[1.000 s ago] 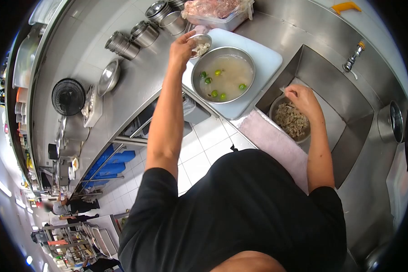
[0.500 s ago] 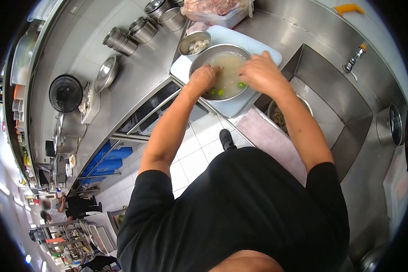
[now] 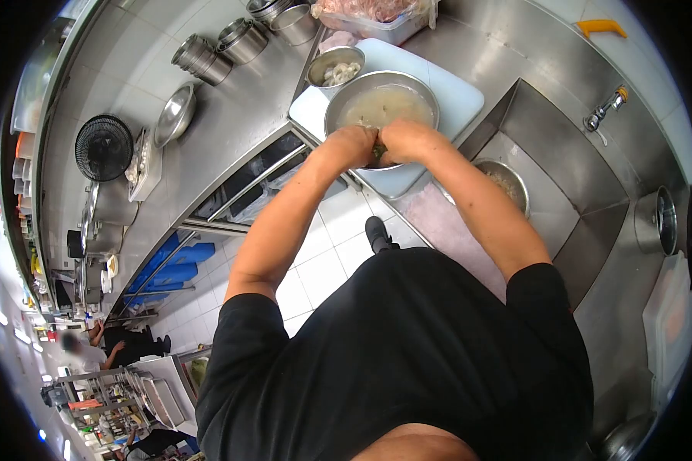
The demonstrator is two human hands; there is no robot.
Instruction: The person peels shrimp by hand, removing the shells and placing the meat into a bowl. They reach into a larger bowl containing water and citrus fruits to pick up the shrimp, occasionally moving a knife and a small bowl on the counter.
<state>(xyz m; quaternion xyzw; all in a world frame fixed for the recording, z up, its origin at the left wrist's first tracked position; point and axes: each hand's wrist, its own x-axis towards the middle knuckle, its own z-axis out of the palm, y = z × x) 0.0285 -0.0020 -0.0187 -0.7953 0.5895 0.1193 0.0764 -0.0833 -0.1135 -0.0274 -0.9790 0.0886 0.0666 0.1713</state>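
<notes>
Large bowl (image 3: 338,100): hands at near rim

Left hand (image 3: 352,144) and right hand (image 3: 409,141) meet there; fingers hidden, can't tell if gripping. Bowl's on board (image 3: 457,100), probably for steadiness. Small bowl (image 3: 322,63) alongside, presumably for quick reach.

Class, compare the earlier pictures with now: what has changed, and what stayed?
The left hand has moved toward the wearer from the small bowl, the right hand leftward from the sink bowl; they are now close together at the near side of the large bowl. What they hold is unclear. The large bowl stays on the cutting board.
</notes>
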